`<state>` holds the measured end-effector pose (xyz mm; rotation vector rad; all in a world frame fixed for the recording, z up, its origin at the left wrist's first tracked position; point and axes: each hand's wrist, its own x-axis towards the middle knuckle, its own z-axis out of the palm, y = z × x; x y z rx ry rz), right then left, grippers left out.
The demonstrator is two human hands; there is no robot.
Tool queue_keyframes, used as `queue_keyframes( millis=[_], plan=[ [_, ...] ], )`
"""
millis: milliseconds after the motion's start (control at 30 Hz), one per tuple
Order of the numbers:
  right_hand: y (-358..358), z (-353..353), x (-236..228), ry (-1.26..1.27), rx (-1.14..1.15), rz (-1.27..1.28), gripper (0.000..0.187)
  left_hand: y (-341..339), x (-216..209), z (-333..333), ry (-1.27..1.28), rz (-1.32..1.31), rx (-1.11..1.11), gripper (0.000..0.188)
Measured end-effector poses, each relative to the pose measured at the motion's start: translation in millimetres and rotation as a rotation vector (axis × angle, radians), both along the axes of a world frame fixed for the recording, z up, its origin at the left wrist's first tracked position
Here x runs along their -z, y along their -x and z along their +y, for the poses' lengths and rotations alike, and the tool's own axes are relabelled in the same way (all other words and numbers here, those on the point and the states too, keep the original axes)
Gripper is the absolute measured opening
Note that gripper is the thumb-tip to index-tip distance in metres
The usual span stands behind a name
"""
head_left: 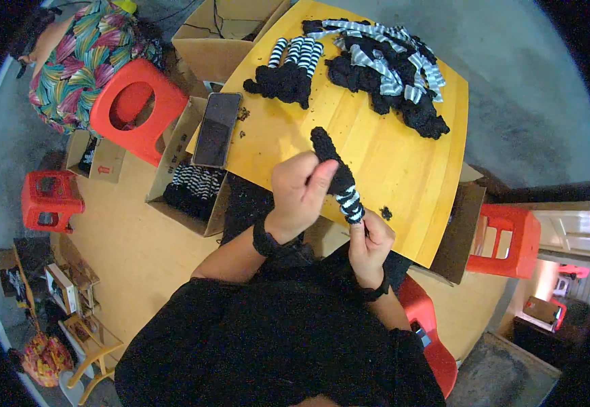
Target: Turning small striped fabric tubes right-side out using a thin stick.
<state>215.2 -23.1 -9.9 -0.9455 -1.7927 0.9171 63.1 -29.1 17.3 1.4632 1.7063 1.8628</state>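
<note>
Over the near part of the yellow table, I hold a tube-shaped black knitted piece (341, 181) with a black-and-white striped end. It slants, with its plain black tip up toward the table's middle. My left hand (296, 193) is closed round its black middle, thumb on top. At the lower striped end, my right hand (371, 245) pinches the edge between thumb and fingers. Whether the piece is a sock or a glove I cannot tell. Farther off lie a row of similar striped pieces (288, 71) and a loose heap of black pieces with grey-and-white striped parts (383, 61).
A phone (217, 129) rests at the left edge of the yellow table (403, 169). Below it stands a cardboard box (190, 203) of striped pieces. Red stools (135, 112) stand left and right (508, 241). A person in patterned clothing (81, 64) is at the far left.
</note>
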Motion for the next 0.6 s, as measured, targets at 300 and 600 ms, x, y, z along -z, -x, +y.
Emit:
queue_keyframes(
  millis=[300,600],
  plan=[
    [-4,-4,-8,0.198,-0.064,0.025,0.012,-2,-1,0,-0.122,0.247,-0.093,0.029],
    [-5,-3,3,0.322,-0.121,0.126,0.012,3,10,1,-0.06,0.04,0.008,0.027]
  ],
)
